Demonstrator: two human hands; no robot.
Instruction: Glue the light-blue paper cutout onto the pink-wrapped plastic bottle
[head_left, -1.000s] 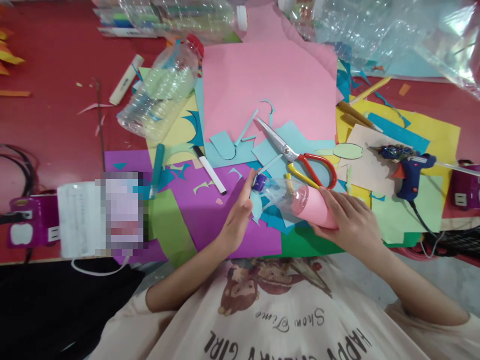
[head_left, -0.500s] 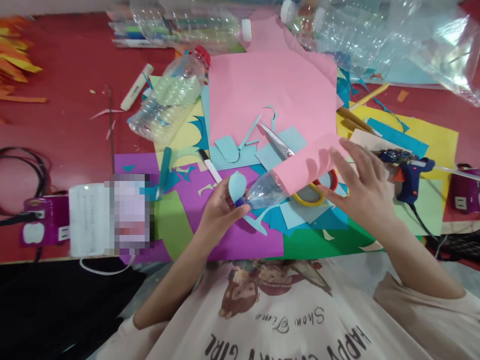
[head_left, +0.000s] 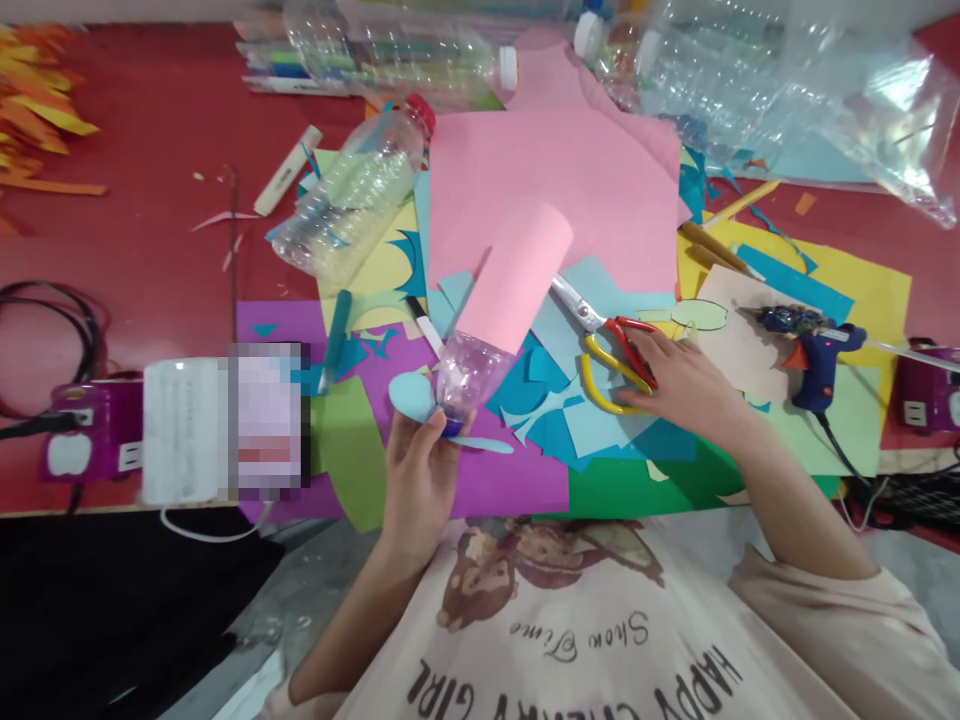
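By its blue-capped neck, my left hand [head_left: 424, 455] grips a clear plastic bottle [head_left: 472, 368] whose body is wrapped in pink paper [head_left: 517, 280]. The bottle slants up and away to the right. Light-blue rounded paper pieces [head_left: 411, 396] stick out on both sides of the cap. My right hand [head_left: 686, 390] has its fingers and thumb closed about the handles of a pair of scissors [head_left: 621, 357] with one red and one yellow loop. Beneath the scissors lie light-blue paper pieces [head_left: 596, 425].
A blue glue gun [head_left: 821, 370] with a cord lies at right beside a pale green oval cutout [head_left: 699, 314]. Clear bottles [head_left: 360, 190] and a large pink sheet [head_left: 555, 170] lie farther back. A power strip [head_left: 90, 430] and a marker [head_left: 334, 340] are at left.
My right hand has left the pink-wrapped bottle and moved down onto the scissors. My left hand has shifted left and down, and the bottle has swung to a steeper slant.
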